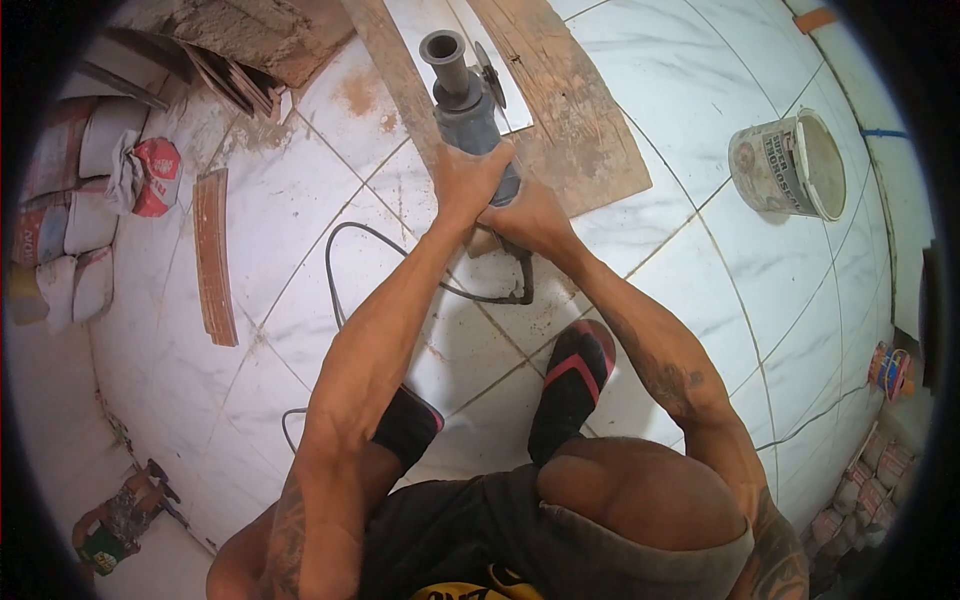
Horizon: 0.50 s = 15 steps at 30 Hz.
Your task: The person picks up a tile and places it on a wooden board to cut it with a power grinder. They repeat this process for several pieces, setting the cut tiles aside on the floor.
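Note:
An angle grinder [470, 122] with a grey body and a thin disc [491, 76] on its right side is held over a white tile strip [519, 116], which lies on a worn wooden board [590, 150]. My left hand [468, 180] is wrapped round the grinder's body. Just behind it, my right hand [535, 216] grips the grinder's rear end. A tube-like piece [443, 50] stands up at the tool's front. The black cable [400, 243] loops across the floor to the left. Whether the disc touches the tile strip, I cannot tell.
A labelled bucket [775, 168] lies tilted at the right. Filled bags [88, 215] are stacked at the left, near a brown strip [213, 255] on the tiled floor. More bags [868, 490] sit at the lower right. My sandalled feet are behind the board.

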Each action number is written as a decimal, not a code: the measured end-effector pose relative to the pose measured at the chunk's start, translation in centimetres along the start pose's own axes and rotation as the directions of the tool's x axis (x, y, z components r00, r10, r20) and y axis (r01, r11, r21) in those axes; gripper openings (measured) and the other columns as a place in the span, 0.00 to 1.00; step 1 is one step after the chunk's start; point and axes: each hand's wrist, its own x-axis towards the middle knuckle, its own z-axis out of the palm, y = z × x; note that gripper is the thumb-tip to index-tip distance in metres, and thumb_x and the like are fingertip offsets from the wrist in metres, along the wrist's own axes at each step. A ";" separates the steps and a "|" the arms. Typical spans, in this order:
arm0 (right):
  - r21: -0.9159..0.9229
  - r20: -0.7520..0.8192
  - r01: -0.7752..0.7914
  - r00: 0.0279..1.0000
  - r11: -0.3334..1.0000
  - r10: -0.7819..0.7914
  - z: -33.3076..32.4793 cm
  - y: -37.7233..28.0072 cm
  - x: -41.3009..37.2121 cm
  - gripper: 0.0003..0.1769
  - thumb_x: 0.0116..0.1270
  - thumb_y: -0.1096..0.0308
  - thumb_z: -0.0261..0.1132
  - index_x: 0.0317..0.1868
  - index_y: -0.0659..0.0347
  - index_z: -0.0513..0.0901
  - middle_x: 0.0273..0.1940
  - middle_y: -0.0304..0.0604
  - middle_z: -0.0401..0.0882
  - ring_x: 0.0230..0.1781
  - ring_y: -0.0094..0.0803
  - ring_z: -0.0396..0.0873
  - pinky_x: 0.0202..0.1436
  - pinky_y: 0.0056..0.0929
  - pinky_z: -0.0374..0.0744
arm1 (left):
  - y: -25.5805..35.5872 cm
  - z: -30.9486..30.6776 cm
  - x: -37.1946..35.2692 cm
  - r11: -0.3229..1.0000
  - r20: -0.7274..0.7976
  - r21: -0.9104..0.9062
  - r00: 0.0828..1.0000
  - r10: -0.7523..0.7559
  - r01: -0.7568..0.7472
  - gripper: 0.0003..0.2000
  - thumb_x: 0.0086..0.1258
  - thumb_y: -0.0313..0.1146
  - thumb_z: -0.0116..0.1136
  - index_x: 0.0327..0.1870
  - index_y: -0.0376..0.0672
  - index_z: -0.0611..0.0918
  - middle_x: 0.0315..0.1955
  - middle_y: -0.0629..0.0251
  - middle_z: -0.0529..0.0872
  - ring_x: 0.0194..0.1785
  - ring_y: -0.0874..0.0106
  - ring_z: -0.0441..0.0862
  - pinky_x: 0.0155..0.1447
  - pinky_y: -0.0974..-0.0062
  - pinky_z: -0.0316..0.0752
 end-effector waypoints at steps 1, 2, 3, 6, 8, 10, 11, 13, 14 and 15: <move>-0.014 0.004 -0.023 1.000 1.000 0.023 0.0 0.2 0.0 0.43 0.48 0.48 0.76 0.52 0.80 0.78 0.44 0.69 0.86 0.50 0.59 0.87 0.52 0.45 0.83 | 0.2 0.0 -0.2 1.000 0.012 0.005 1.000 -0.028 0.027 0.17 0.58 0.45 0.70 0.28 0.36 0.87 0.27 0.59 0.89 0.33 0.68 0.87 0.42 0.67 0.80; -0.027 0.009 -0.046 0.999 0.999 0.046 0.1 0.4 0.0 0.42 0.48 0.48 0.76 0.52 0.80 0.78 0.44 0.69 0.86 0.50 0.59 0.87 0.53 0.45 0.83 | 0.4 -0.1 -0.4 0.998 0.023 0.010 0.998 -0.056 0.056 0.18 0.58 0.46 0.70 0.28 0.36 0.87 0.27 0.59 0.88 0.33 0.67 0.87 0.42 0.67 0.80; -0.041 0.013 -0.069 0.998 0.997 0.069 0.2 0.6 -0.1 0.42 0.49 0.48 0.76 0.52 0.79 0.78 0.45 0.69 0.86 0.50 0.59 0.87 0.53 0.45 0.83 | 0.4 -0.1 -0.5 0.999 0.021 0.006 0.999 -0.046 0.046 0.18 0.58 0.45 0.70 0.28 0.36 0.87 0.27 0.59 0.88 0.33 0.68 0.87 0.41 0.67 0.79; -0.034 -0.039 -0.017 0.999 0.999 0.016 0.5 0.8 0.4 0.42 0.49 0.48 0.76 0.52 0.79 0.78 0.45 0.70 0.86 0.50 0.59 0.87 0.53 0.45 0.83 | 0.2 0.0 0.0 0.999 0.034 -0.001 0.999 -0.035 0.035 0.17 0.58 0.45 0.71 0.28 0.36 0.87 0.27 0.60 0.89 0.32 0.70 0.87 0.40 0.68 0.79; -0.053 -0.027 -0.031 0.999 0.998 0.030 0.7 1.2 1.3 0.42 0.49 0.48 0.76 0.53 0.79 0.78 0.45 0.69 0.86 0.50 0.59 0.87 0.54 0.45 0.83 | 0.2 -0.2 0.7 0.999 0.069 -0.001 0.996 -0.047 0.048 0.17 0.58 0.44 0.71 0.28 0.36 0.87 0.26 0.60 0.89 0.31 0.71 0.87 0.39 0.69 0.79; -0.070 -0.026 -0.042 0.999 0.997 0.041 0.6 1.1 1.9 0.42 0.48 0.48 0.76 0.53 0.79 0.78 0.45 0.69 0.86 0.50 0.58 0.87 0.55 0.45 0.83 | 0.3 -0.3 0.9 0.998 0.069 -0.032 0.996 -0.049 0.052 0.16 0.58 0.43 0.71 0.27 0.36 0.87 0.25 0.61 0.88 0.30 0.72 0.86 0.38 0.69 0.79; -0.078 -0.030 -0.046 0.999 0.996 0.043 0.5 0.8 2.0 0.43 0.48 0.48 0.76 0.53 0.80 0.78 0.45 0.69 0.86 0.51 0.58 0.87 0.55 0.45 0.83 | 0.6 -0.4 1.0 0.997 0.068 -0.047 0.996 -0.050 0.053 0.16 0.58 0.43 0.71 0.27 0.36 0.87 0.25 0.62 0.88 0.30 0.72 0.86 0.38 0.70 0.79; -0.067 -0.030 -0.028 0.999 0.997 0.026 0.4 0.4 2.0 0.43 0.48 0.48 0.76 0.52 0.80 0.78 0.45 0.69 0.86 0.51 0.58 0.87 0.55 0.45 0.82 | 0.2 -0.1 1.6 0.998 0.030 -0.011 0.998 -0.055 0.055 0.15 0.58 0.43 0.70 0.26 0.37 0.86 0.25 0.62 0.88 0.30 0.72 0.86 0.38 0.70 0.79; -0.048 -0.024 -0.009 1.000 0.999 0.007 0.3 0.3 1.8 0.43 0.48 0.48 0.76 0.52 0.81 0.78 0.45 0.69 0.86 0.51 0.58 0.87 0.55 0.45 0.82 | -0.2 0.0 1.7 0.998 0.010 0.007 0.998 -0.058 0.058 0.15 0.58 0.43 0.70 0.26 0.37 0.86 0.25 0.62 0.88 0.30 0.72 0.86 0.38 0.70 0.79; -0.029 -0.020 0.011 1.000 1.000 -0.012 0.2 0.3 1.6 0.43 0.48 0.48 0.76 0.52 0.81 0.78 0.45 0.69 0.86 0.51 0.58 0.86 0.55 0.45 0.82 | -0.7 0.1 1.6 0.999 -0.007 0.013 1.000 -0.029 0.030 0.15 0.58 0.43 0.70 0.27 0.36 0.86 0.25 0.62 0.88 0.30 0.72 0.86 0.38 0.69 0.79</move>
